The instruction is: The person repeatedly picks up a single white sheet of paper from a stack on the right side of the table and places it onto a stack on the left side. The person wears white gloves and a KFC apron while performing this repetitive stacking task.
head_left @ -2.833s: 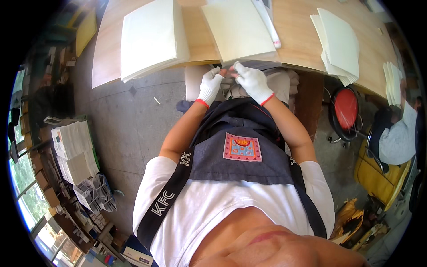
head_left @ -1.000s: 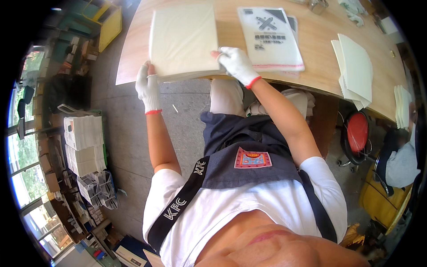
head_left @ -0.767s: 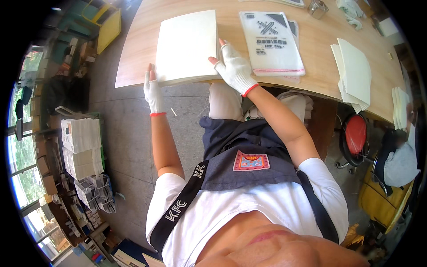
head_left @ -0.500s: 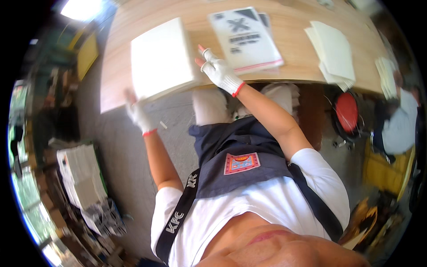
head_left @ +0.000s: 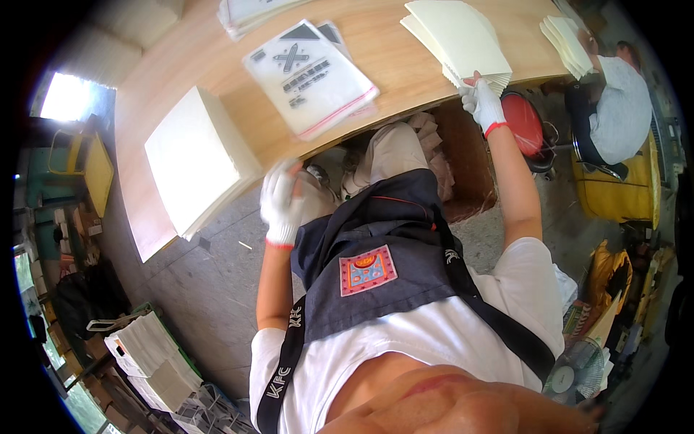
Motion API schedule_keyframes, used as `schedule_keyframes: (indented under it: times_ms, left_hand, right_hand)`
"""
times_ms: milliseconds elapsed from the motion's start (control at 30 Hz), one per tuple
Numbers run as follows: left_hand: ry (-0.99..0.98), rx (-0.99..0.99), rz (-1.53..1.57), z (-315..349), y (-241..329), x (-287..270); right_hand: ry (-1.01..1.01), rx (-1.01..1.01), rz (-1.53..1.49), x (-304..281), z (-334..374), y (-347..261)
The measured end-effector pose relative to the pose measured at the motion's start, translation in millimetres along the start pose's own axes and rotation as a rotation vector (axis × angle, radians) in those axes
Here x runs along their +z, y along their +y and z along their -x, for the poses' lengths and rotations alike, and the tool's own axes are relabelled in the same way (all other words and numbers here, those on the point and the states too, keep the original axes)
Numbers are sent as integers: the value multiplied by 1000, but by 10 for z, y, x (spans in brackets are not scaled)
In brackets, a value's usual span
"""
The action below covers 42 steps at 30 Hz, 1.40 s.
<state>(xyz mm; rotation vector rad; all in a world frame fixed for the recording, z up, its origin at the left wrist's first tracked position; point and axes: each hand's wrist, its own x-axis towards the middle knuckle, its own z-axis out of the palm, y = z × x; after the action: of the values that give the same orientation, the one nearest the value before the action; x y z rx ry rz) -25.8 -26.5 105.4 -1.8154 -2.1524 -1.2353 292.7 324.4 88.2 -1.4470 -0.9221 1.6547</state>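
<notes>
My right hand [head_left: 483,103], in a white glove with bare fingertips, is at the near edge of a fanned pile of cream paper [head_left: 463,40], its fingers closed on the lower left corner. My left hand [head_left: 282,199], gloved the same way, hangs in front of the table edge with its fingers apart and slightly blurred; it holds nothing. Left of it, a thick stack of white paper [head_left: 195,155] sits at the table's near edge. Between the two piles lie clear plastic sleeves with black print [head_left: 311,76] and a pink stripe.
The wooden table [head_left: 173,65] reaches away from me, with more printed sleeves [head_left: 253,11] at the far side. At right, a person [head_left: 618,108] sits by another cream paper pile [head_left: 564,43]. A red stool [head_left: 522,123] stands near my right forearm. Paper bundles [head_left: 155,365] stand on the floor at lower left.
My view has shifted to the right. My right hand has moved from beside the white stack to the cream paper pile. My left hand has left the white stack's left side and come nearer my body.
</notes>
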Motion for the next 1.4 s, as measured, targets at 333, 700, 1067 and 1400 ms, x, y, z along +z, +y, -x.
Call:
schedule_keyframes:
  times_ms: [333,700,1067,1400]
  left_hand:
    - [-585,-372,-552,-1035,-126,591]
    - [-340,-261,-464,-955,-591,692]
    - [-131,-229,-256,-919,-597,659]
    - [-156,-128,71,-969,-503,562]
  right_hand:
    - [-360,242,-488,-237,51,179]
    - [-162,-293,-436,-256,495,134]
    - [-504,222,-387,188,1177,998]
    - [-349,149,-509,450,1399,1154]
